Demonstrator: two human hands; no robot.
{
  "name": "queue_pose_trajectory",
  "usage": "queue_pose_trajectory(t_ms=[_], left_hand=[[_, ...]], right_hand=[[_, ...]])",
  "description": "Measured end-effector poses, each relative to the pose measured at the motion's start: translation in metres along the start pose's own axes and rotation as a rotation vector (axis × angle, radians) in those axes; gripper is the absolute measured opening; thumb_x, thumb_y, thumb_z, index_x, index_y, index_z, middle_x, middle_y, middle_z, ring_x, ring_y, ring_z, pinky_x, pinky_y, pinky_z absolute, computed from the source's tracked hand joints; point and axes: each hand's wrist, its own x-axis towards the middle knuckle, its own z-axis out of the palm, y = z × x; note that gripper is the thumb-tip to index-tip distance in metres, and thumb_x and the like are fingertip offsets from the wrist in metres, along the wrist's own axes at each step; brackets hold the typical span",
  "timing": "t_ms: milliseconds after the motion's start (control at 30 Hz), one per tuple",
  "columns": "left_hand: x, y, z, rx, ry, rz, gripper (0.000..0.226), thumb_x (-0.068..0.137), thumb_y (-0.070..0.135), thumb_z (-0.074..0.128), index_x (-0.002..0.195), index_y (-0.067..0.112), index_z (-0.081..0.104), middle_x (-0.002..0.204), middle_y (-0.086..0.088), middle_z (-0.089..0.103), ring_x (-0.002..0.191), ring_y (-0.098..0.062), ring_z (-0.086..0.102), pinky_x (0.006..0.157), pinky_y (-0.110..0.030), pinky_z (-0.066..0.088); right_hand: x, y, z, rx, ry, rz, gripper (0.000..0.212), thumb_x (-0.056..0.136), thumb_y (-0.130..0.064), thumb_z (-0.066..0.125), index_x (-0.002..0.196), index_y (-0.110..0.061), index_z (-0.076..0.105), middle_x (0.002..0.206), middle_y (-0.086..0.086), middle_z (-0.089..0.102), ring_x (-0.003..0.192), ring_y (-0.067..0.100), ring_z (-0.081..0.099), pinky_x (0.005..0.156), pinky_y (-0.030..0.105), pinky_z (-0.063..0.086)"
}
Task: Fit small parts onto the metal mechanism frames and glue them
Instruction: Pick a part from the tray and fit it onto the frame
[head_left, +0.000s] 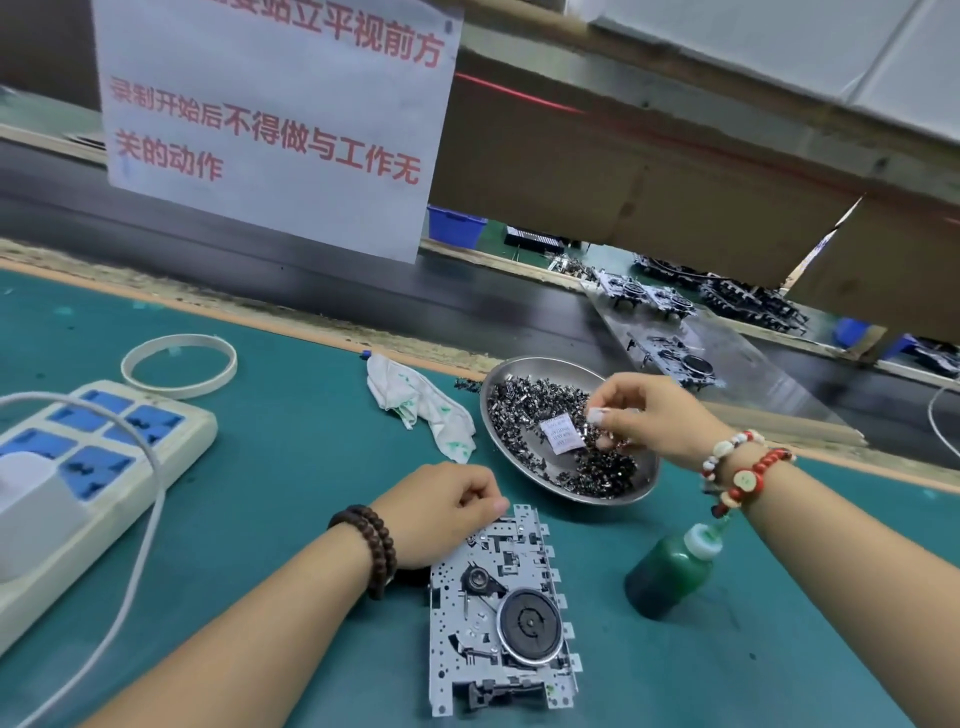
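So, green worktop (291, 467) beside a conveyor (363, 291). Left hand (441, 512), fingers curled, rests on the metal frame (498, 618); right hand (649, 415) pinches small parts (524, 405) over the steel dish (644, 483), glue bottle (670, 571) nearby.

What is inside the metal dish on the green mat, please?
The dish holds a heap of small dark metal parts and a white sachet lying on them. The right hand reaches in and covers some parts; whether it has picked one up cannot be seen.
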Motion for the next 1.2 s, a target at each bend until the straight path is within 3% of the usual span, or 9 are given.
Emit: queue_pose_trajectory(t_ms=[133, 233, 333, 433, 567, 867, 1000, 1100, 1200], left_hand=[[-0.003, -0.001, -0.003, 0.002, 0.007, -0.001, 0.026, 0.093, 0.034, 0.049, 0.067, 0.030, 0.049, 0.061, 0.013, 0.049, 0.050, 0.002, 0.040, 0.050, -0.008, 0.033], [-0.006, -0.001, -0.003, 0.022, 0.029, -0.005, 0.025, 0.093, 0.035, 0.048, 0.068, 0.031, 0.049, 0.064, 0.013, 0.052, 0.054, 0.000, 0.043, 0.053, -0.011, 0.035], [-0.008, -0.001, -0.002, 0.031, 0.046, -0.001, 0.024, 0.093, 0.034, 0.048, 0.072, 0.025, 0.053, 0.067, 0.010, 0.054, 0.059, -0.004, 0.046, 0.057, -0.015, 0.038], [-0.009, -0.003, -0.003, 0.026, 0.058, 0.008, 0.024, 0.093, 0.032, 0.048, 0.079, 0.015, 0.057, 0.069, 0.005, 0.054, 0.062, -0.007, 0.046, 0.059, -0.017, 0.038], [-0.009, -0.004, -0.001, 0.036, 0.072, 0.005, 0.024, 0.093, 0.032, 0.049, 0.074, 0.019, 0.054, 0.061, 0.010, 0.049, 0.055, -0.003, 0.041, 0.051, -0.010, 0.033], [-0.009, -0.002, -0.002, 0.034, 0.049, -0.011, 0.023, 0.093, 0.033, 0.049, 0.074, 0.021, 0.054, 0.073, 0.003, 0.059, 0.064, -0.009, 0.048, 0.061, -0.019, 0.039], [-0.011, 0.002, -0.003, 0.057, 0.045, -0.012, 0.022, 0.093, 0.033, 0.049, 0.072, 0.026, 0.052, 0.076, 0.002, 0.061, 0.067, -0.010, 0.050, 0.061, -0.017, 0.039], [-0.013, 0.006, -0.004, 0.103, 0.068, 0.011, 0.018, 0.093, 0.032, 0.049, 0.076, 0.027, 0.054, 0.075, 0.011, 0.056, 0.069, -0.007, 0.050, 0.058, -0.008, 0.036], [-0.015, 0.014, -0.003, 0.116, 0.207, 0.135, 0.007, 0.090, 0.028, 0.054, 0.085, 0.031, 0.056, 0.085, 0.019, 0.052, 0.087, -0.005, 0.048, 0.077, -0.017, 0.036]], right_hand=[[-0.027, -0.021, -0.011, 0.244, 0.092, 0.021, 0.008, 0.077, -0.010, 0.068, 0.076, -0.012, 0.060, 0.057, -0.007, 0.066, 0.054, 0.004, 0.063, 0.042, 0.015, 0.049], [-0.056, -0.043, -0.010, 0.335, 0.154, -0.055, 0.013, 0.064, -0.023, 0.070, 0.070, -0.014, 0.062, 0.056, -0.003, 0.065, 0.050, 0.007, 0.059, 0.041, 0.015, 0.045], [-0.083, -0.062, 0.009, 0.436, 0.084, -0.137, 0.011, 0.060, -0.024, 0.071, 0.063, -0.016, 0.065, 0.057, 0.000, 0.065, 0.050, 0.005, 0.059, 0.045, 0.015, 0.047], [-0.097, -0.070, 0.034, 0.329, 0.060, -0.198, 0.014, 0.068, -0.011, 0.076, 0.060, -0.019, 0.067, 0.057, -0.001, 0.066, 0.053, 0.003, 0.059, 0.052, 0.014, 0.048], [-0.096, -0.064, 0.031, 0.070, 0.189, -0.206, 0.020, 0.073, -0.008, 0.076, 0.065, -0.024, 0.068, 0.062, -0.017, 0.067, 0.060, -0.003, 0.058, 0.063, 0.010, 0.047], [-0.094, -0.035, 0.022, 0.140, 0.192, -0.042, 0.021, 0.079, -0.008, 0.071, 0.074, -0.028, 0.068, 0.085, -0.003, 0.073, 0.080, 0.013, 0.071, 0.078, 0.021, 0.053], [-0.095, -0.030, 0.036, 0.202, 0.100, 0.002, 0.019, 0.079, -0.005, 0.070, 0.077, -0.023, 0.067, 0.075, -0.008, 0.073, 0.069, 0.001, 0.068, 0.065, 0.008, 0.049], [-0.093, -0.027, 0.046, 0.241, 0.064, 0.022, 0.020, 0.079, -0.003, 0.070, 0.072, -0.021, 0.067, 0.073, -0.008, 0.072, 0.069, 0.005, 0.065, 0.070, 0.014, 0.053], [-0.089, -0.026, 0.057, 0.294, 0.042, 0.017, 0.023, 0.080, -0.002, 0.069, 0.071, -0.023, 0.068, 0.070, -0.013, 0.067, 0.066, 0.000, 0.060, 0.064, 0.016, 0.054]])
